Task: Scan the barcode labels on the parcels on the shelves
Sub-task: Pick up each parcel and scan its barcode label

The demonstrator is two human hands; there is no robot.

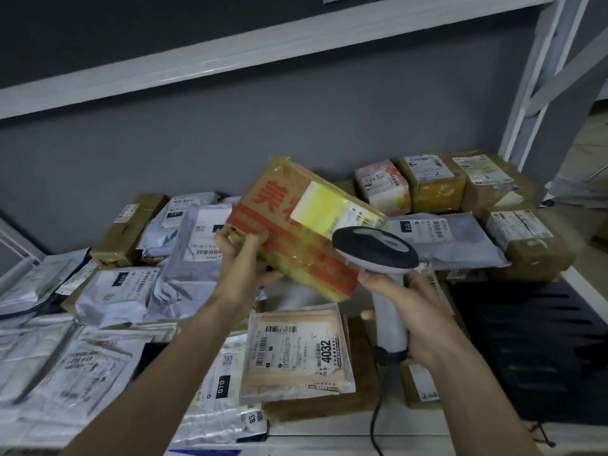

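My left hand [241,258] grips the lower left corner of a taped cardboard box [296,232] with red printing, holding it tilted above the shelf. A white label [332,209] on the box's top face glows yellow-green. My right hand [411,311] grips the grey handle of a barcode scanner [375,248], whose dark head sits just right of the box, near the label. A cable hangs from the scanner's handle.
The white shelf [329,426] carries many parcels: grey poly mailers [121,291] at left, a padded envelope marked 4032 [296,350] in front, and brown boxes [523,238] at the back right. A black ribbed object [533,350] lies at right. Another shelf board [230,57] runs overhead.
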